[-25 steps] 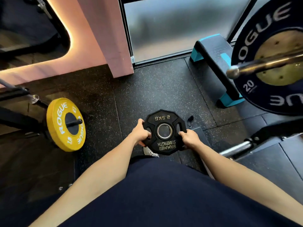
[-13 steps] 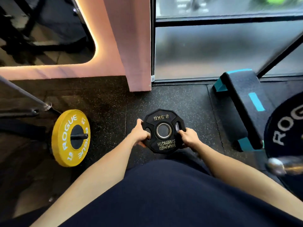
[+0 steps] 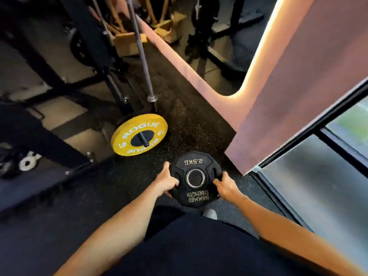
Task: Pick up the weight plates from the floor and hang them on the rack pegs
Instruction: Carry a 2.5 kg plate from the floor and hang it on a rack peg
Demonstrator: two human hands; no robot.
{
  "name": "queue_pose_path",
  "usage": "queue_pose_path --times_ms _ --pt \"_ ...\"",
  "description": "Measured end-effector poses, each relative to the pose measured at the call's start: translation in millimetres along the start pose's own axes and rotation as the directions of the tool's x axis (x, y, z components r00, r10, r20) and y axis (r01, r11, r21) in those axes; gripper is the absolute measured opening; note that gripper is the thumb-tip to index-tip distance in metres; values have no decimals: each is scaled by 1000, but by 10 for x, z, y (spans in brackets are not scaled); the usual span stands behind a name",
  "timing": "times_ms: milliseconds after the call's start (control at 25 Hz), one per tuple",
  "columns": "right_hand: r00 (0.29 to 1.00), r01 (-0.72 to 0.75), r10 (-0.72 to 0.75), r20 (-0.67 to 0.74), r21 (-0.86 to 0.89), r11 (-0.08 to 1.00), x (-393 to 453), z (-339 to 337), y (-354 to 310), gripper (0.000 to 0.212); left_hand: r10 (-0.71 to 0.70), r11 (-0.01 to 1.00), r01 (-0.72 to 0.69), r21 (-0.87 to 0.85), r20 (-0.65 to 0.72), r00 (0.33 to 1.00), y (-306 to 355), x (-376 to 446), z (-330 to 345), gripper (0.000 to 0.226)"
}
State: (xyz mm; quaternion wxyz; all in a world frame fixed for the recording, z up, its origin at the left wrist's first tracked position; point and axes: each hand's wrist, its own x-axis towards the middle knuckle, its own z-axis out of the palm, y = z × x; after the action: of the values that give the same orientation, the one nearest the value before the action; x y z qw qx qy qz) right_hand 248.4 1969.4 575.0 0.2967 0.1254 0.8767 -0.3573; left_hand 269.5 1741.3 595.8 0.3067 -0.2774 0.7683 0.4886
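The floor [image 3: 189,120] is dark speckled rubber matting. A pink wall [image 3: 288,92] with a glowing edge runs across the upper right, meeting a frosted window [image 3: 318,196] in a black frame. To the left stands a black rack [image 3: 95,46], with a steel bar [image 3: 141,48] slanting down toward the floor. A yellow plate [image 3: 137,134] marked ROGUE hangs on a black peg [image 3: 143,140] low on the rack.

The black plate [image 3: 196,177], marked 2.5KG, is held in the air in front of the body, below and right of the yellow plate. The left hand [image 3: 166,181] clasps its left rim, thumb on the face by a grip slot, fingers curled behind. The right hand [image 3: 226,185] clasps the right rim likewise.
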Motion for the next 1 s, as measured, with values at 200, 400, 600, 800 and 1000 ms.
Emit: queue_pose_path --times_ms 200,400,600,800,1000 --pt "962 261 -249 112 -111 959 365 -243 -723 32 -52 982 1 -189 -262 964 203 -191 -337 85" --pt "869 491 -472 150 -140 860 451 -283 -1625 32 43 962 -169 -213 -494 868 427 -438 -950 61" --pt "755 655 -645 115 -104 748 284 -427 -2603 30 130 947 -283 -149 -631 765 797 -807 -1690 45" --pt "634 772 -773 42 -94 628 3 -714 -3562 31 262 921 -389 8 -752 605 1284 -1242 -2423 38" --pt "509 857 -859 -54 -59 512 -336 -1087 -4471 34 362 874 -474 110 -797 483 1912 -1738 -3135 38"
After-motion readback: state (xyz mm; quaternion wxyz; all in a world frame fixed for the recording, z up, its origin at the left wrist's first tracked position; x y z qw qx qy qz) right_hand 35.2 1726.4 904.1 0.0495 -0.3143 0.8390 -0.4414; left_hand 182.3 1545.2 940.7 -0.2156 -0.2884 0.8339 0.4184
